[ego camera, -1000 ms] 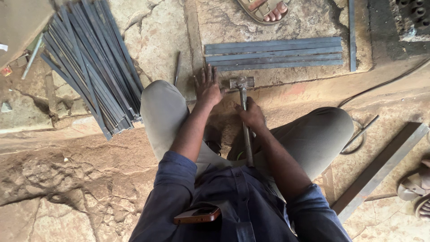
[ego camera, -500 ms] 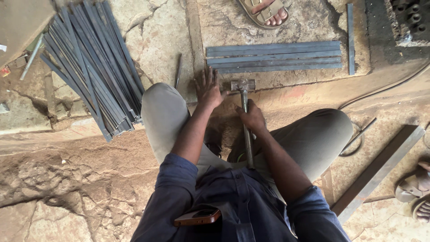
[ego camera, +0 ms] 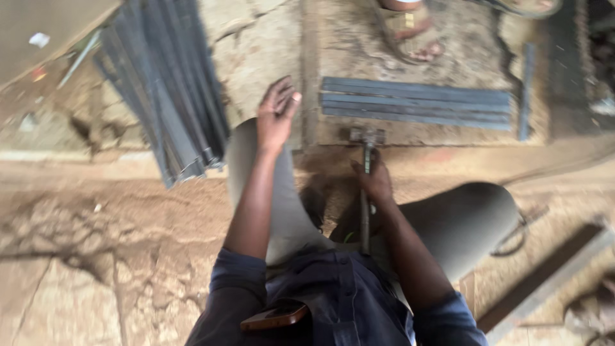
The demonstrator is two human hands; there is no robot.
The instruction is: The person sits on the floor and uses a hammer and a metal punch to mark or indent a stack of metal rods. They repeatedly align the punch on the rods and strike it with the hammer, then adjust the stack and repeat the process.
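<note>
So the hammer is upright-ish in front of the person, its metal head resting down on the dirt just short of a low concrete slab, handle running back toward the lap. The right hand is closed around the handle a little below the head, a proper grip. The left hand is up off the knee with fingers loosely spread, holding nothing, hovering near a thin rod that lies along the slab's left edge.

Right past the hammer head there's a small row of flat grey metal strips laid side by side across the slab, plus one short strip lying crosswise at their right end. Someone else's sandalled foot is planted on the slab just beyond them.

Off to the left is a much bigger bundle of long grey metal bars, fanned out on the ground at an angle. The ground itself is rough, cracked, sandy earth and broken concrete, pretty dusty everywhere. Bottom right there's a long plank lying diagonally. The person sits with knees apart in grey trousers and a blue shirt. The picture's a bit motion-blurred, so fine detail is hard to make out.
</note>
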